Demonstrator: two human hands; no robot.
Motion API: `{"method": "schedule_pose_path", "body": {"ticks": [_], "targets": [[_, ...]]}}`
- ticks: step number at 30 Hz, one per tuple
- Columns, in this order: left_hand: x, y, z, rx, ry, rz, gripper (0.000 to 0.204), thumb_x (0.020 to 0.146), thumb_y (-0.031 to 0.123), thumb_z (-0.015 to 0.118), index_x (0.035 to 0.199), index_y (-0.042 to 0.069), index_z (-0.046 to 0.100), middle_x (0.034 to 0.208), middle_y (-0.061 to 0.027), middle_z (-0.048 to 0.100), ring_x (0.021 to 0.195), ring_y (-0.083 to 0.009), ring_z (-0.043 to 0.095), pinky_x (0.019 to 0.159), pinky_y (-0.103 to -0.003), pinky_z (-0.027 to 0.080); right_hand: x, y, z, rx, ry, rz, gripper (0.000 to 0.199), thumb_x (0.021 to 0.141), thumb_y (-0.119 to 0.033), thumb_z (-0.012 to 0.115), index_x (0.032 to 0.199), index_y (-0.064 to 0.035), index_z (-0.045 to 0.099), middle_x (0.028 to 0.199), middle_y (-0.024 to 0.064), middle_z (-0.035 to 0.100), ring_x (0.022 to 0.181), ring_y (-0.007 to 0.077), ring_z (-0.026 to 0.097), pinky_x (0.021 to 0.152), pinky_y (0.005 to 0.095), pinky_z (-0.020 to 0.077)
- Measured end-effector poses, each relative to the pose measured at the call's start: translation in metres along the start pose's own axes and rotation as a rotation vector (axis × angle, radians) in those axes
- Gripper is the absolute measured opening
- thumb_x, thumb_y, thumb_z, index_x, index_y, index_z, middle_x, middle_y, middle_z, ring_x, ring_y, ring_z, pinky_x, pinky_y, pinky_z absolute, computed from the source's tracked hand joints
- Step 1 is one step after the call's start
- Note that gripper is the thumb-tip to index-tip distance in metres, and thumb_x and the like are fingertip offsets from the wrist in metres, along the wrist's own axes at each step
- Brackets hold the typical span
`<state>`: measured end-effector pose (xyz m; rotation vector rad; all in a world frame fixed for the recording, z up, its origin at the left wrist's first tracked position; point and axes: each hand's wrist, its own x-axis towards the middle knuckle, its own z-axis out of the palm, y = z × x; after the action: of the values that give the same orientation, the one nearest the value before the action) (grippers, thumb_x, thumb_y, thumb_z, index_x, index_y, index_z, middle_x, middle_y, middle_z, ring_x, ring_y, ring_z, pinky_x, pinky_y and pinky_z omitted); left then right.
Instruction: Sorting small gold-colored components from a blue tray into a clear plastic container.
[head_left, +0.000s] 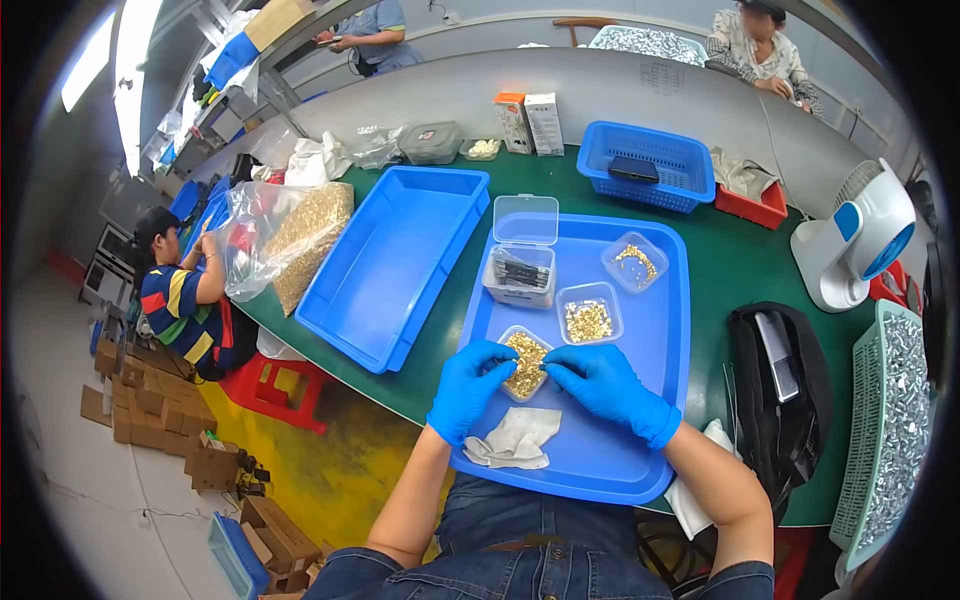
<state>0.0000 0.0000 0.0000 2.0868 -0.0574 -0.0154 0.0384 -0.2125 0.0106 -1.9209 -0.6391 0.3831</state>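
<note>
Both my hands wear blue gloves and meet over a small clear container (508, 388) filled with tiny gold-coloured metal parts (526, 372). At its left rim, my left hand (472, 388) has thumb and fingertips pinched together. My right hand (608, 388) pinches at the right rim. Whatever sits between either set of fingertips is too small to make out. Just beyond stands another clear container of gold parts (588, 320), and a third (634, 263) holds fewer. A lidded clear box (520, 290) contains dark thin pieces. A whitish cloth (517, 440) lies nearer me. All rest in a blue tray (655, 470).
Left of my tray lies another blue tray (385, 270), beside a plastic bag of gold parts (315, 245). A blue basket (650, 165) stands behind. To the right are a white fan (850, 240), a black bag (800, 420) and a basket of silver parts (885, 430). A person (185, 290) works at left.
</note>
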Motion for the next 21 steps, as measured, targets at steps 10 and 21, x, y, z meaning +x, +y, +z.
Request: {"method": "schedule_pose_path", "body": {"ticks": [10, 21], "targets": [[-0.010, 0.020, 0.005, -0.691, 0.047, -0.189, 0.016, 0.082, -0.001, 0.060, 0.097, -0.004, 0.063, 0.085, -0.0098, 0.065, 0.066, -0.0111, 0.056, 0.060, -0.023, 0.047, -0.003, 0.004, 0.005, -0.145, 0.110, -0.202, 0.019, 0.084, -0.016, 0.061, 0.099, -0.0051, 0.065, 0.088, 0.0141, 0.066, 0.076, 0.0262, 0.065, 0.067, 0.0314, 0.0511], [-0.009, 0.012, 0.010, -0.518, 0.063, -0.137, 0.017, 0.081, 0.000, 0.061, 0.098, -0.003, 0.064, 0.086, -0.0078, 0.065, 0.069, -0.0097, 0.057, 0.063, -0.022, 0.047, -0.004, 0.005, 0.005, -0.286, 0.146, -0.267, 0.018, 0.084, -0.021, 0.059, 0.097, -0.0100, 0.066, 0.086, 0.0109, 0.066, 0.074, 0.0274, 0.064, 0.063, 0.0338, 0.0503]]}}
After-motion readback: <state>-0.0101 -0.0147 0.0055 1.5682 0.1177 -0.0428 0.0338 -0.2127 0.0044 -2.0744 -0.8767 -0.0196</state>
